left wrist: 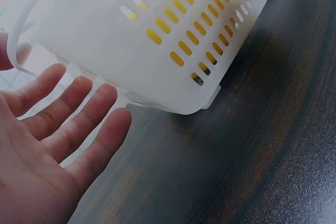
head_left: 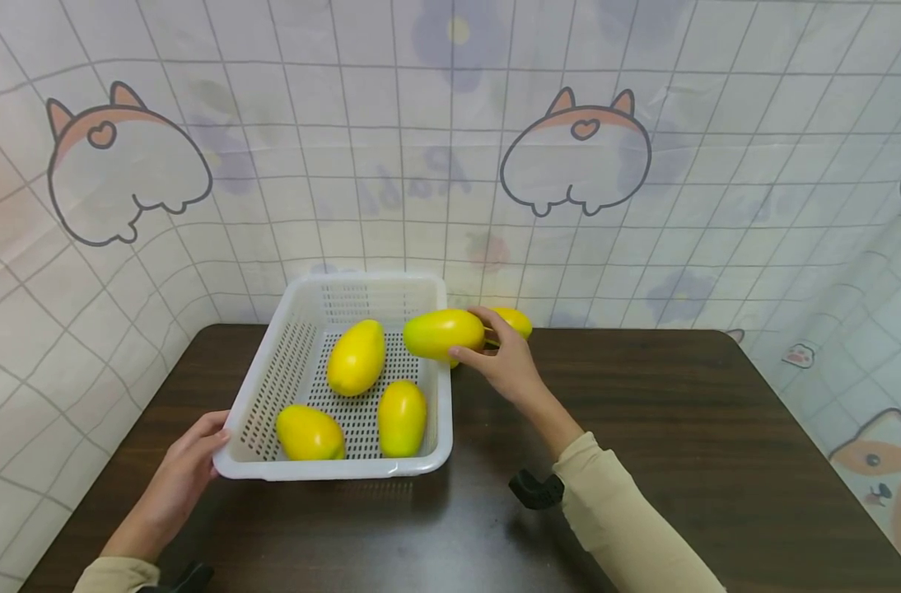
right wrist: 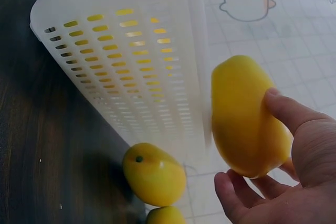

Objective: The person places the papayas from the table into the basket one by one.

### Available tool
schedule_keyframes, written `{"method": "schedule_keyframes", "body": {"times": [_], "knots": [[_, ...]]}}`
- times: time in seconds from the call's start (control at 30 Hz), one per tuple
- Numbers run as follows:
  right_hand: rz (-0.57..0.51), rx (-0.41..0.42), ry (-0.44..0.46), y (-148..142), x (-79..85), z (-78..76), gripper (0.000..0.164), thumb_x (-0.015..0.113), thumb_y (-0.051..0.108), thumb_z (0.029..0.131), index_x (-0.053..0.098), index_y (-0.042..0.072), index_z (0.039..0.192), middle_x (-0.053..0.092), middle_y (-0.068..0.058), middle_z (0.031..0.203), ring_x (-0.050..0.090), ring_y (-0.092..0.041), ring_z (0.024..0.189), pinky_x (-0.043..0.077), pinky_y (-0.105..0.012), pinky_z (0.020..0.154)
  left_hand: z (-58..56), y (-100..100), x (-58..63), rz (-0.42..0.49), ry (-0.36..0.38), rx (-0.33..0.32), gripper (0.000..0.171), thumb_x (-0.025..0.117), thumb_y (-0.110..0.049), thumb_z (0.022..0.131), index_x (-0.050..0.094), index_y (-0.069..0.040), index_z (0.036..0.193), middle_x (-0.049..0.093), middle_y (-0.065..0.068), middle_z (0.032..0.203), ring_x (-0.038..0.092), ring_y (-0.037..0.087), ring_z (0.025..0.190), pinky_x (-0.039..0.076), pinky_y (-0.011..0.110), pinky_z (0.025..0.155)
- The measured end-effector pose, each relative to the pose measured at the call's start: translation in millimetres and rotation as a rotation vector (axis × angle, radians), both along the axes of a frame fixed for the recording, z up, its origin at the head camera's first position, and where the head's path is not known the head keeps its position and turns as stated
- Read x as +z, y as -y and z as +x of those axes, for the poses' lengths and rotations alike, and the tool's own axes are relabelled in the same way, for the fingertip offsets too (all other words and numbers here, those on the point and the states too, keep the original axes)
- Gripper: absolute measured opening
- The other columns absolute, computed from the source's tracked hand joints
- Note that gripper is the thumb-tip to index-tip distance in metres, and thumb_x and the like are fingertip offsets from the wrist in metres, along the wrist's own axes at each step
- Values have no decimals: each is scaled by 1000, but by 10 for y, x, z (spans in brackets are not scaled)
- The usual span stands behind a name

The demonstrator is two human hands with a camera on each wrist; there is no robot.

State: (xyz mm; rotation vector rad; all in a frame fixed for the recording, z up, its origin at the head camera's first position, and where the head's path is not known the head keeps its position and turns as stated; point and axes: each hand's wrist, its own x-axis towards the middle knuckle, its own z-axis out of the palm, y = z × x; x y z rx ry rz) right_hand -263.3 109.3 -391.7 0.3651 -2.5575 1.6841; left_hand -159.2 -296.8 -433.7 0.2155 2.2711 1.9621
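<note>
My right hand (head_left: 511,366) grips a yellow mango (head_left: 437,333) between thumb and fingers, just above the right rim of a white perforated plastic basket (head_left: 332,470). At the basket's near left corner, my left hand (head_left: 187,461) holds the rim, thumb over the edge and the other fingers outside below it. Inside lie three mangoes: one toward the back (head_left: 357,358), one at front left (head_left: 310,432) and one at front right (head_left: 402,418). The right wrist view shows two more mangoes on the table beside the basket, one whole (right wrist: 154,174) and one cut off by the frame (right wrist: 165,216).
Everything stands on a dark wooden table (head_left: 643,428). Behind it hangs a white gridded cloth (head_left: 391,239) with cartoon corgi prints, which also runs down both sides. A black device (head_left: 535,490) sits at the right wrist.
</note>
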Motion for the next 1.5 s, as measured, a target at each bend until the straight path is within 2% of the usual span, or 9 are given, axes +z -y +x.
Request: {"method": "schedule_keyframes", "body": {"times": [0.53,1.0,1.23,1.5], "knots": [[15,15,-29,53,24,-9,70,70,37,77,37,22,137,44,-2,136,50,-25,115,48,-38,85,-13,1,-2,7,-6,-7,32,30,-26,100,40,-10,126,52,-11,112,56,0,98,44,21,78],[-9,30,-8,85,54,-22,67,70,35,79,37,25,136,43,-3,136,48,-27,120,45,-39,93,-19,5,-8,-11,13,3,33,31,-28,100,40,-11,126,51,-12,113,55,0,97,44,20,78],[0,6,11,57,22,-41,65,69,38,78,38,27,135,46,2,134,47,-25,122,45,-38,93,-17,7,-15,-2,-2,-3,31,30,-26,100,40,-10,126,51,-11,113,55,0,97,44,21,78],[9,-22,6,-78,-7,-72,64,69,39,78,40,27,134,47,-2,134,51,-27,118,46,-41,91,-19,20,-35,29,-31,-23,31,30,-22,100,40,-8,126,53,-10,112,56,1,99,44,21,78]]}}
